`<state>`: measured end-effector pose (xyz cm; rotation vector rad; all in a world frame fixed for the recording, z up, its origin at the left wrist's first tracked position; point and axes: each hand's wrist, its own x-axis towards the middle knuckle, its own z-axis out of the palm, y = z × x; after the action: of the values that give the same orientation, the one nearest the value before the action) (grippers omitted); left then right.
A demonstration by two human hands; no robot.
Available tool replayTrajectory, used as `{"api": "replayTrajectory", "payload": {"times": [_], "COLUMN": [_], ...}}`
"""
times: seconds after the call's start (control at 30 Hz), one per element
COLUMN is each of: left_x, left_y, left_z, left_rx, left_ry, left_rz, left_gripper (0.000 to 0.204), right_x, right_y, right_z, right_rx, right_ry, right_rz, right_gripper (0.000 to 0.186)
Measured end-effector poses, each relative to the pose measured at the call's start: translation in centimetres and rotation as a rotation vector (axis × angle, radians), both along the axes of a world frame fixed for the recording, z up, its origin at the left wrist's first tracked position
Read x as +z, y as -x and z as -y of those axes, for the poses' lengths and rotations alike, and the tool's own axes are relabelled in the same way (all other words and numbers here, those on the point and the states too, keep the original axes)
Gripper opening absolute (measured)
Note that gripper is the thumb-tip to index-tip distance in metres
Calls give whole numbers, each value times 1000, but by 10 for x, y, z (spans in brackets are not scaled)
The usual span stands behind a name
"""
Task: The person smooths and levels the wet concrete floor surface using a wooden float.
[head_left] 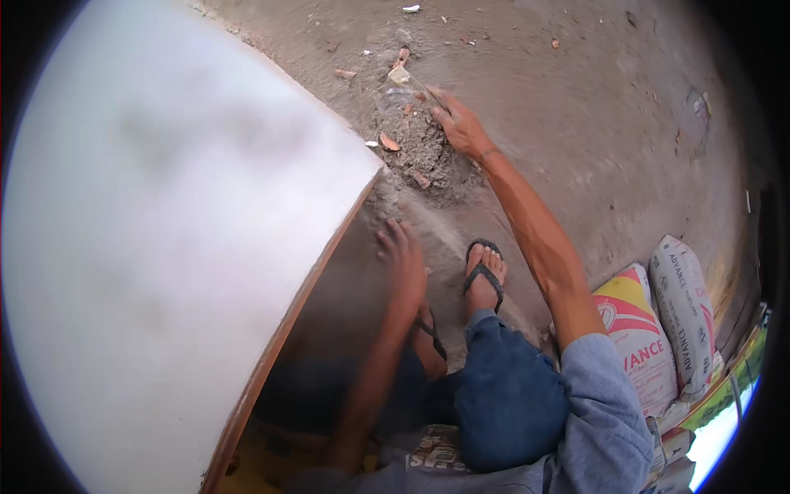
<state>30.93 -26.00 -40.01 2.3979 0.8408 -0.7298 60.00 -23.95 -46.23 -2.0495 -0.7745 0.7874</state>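
Observation:
My right hand [461, 128] is closed round a thin trowel [436, 100], seen nearly edge-on. Its far end reaches toward a pale chip [399, 76] at the top of a heap of wet grey mortar [428, 156]. Broken reddish brick bits [389, 142] lie in the heap. Below the heap, beside the edge of a white panel [181, 206], my left hand [401, 251] hangs low with its fingers apart. It is slightly blurred, and I see nothing in it. The panel covers the ground to the left.
Two filled cement bags [638, 337] lean together at the right. My sandalled right foot [485, 272] stands close below the mortar. Rubble bits are scattered over the brown ground [559, 99], and a crumpled plastic wrapper [700, 111] lies at the far right.

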Motion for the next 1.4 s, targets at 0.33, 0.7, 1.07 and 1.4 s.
{"api": "replayTrajectory", "payload": {"times": [0.33, 0.7, 1.07, 1.4], "left_x": [7, 16, 21, 10], "left_y": [-12, -27, -46, -49], "left_z": [2, 9, 15, 22], "left_rx": [-8, -25, -105, -109], "left_ry": [-8, -45, -98, -120], "left_rz": [-9, -38, -58, -38], "left_gripper": [111, 107, 112, 113], "right_x": [0, 5, 14, 10], "right_y": [-19, -28, -18, -52], "right_z": [2, 2, 10, 24], "right_rx": [-18, 107, -38, -85], "right_ry": [28, 20, -58, -122], "right_rz": [-84, -51, -109, -344], "right_gripper": [48, 49, 46, 46]}}
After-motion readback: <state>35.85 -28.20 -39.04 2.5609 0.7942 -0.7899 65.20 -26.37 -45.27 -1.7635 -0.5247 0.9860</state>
